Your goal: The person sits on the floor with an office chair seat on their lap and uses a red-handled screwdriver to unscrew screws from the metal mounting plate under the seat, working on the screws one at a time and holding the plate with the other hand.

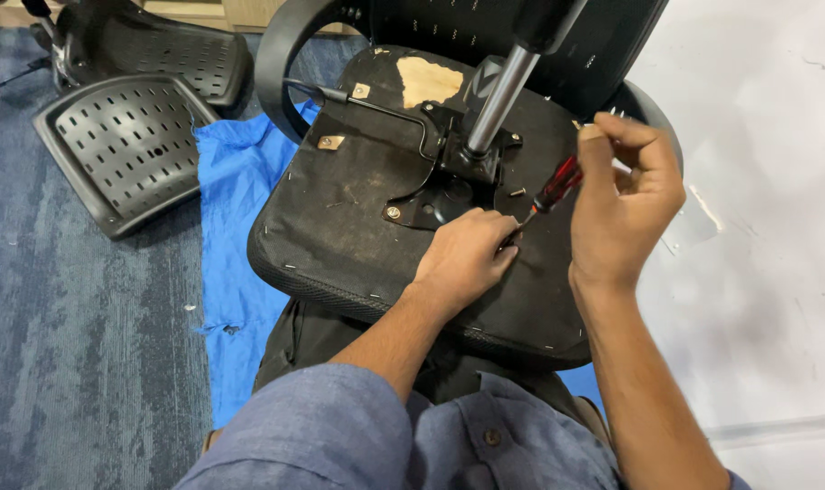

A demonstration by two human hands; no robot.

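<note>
Office chair seat (pixel 340 209) lies upside down, underside up, across the person's lap and a blue cloth (pixel 231 263) spread on the floor. Right hand (pixel 623 195) is curled around a red-and-black-handled screwdriver (pixel 556 186), pinching the handle high between thumb and fingers. The tool's long axis slants from 2 o'clock at the handle down to 8 o'clock at the tip, which meets the seat base just beside the left hand's fingertips. Left hand (pixel 467 254) is pressed knuckles-up on the fabric, fingers bunched at the tip; whether they pinch a screw I cannot tell. It is the nearer hand to the black mounting plate (pixel 435 195), which sits at 11 o'clock from it, with the chrome gas cylinder (pixel 498 95) rising toward 1 o'clock. A loose screw (pixel 517 192) lies on the fabric near the plate. Blue-grey carpet (pixel 77 345) at 9 o'clock carries two perforated black chair shells (pixel 122 150); pale scuffed floor (pixel 757 272) at 3 o'clock.
</note>
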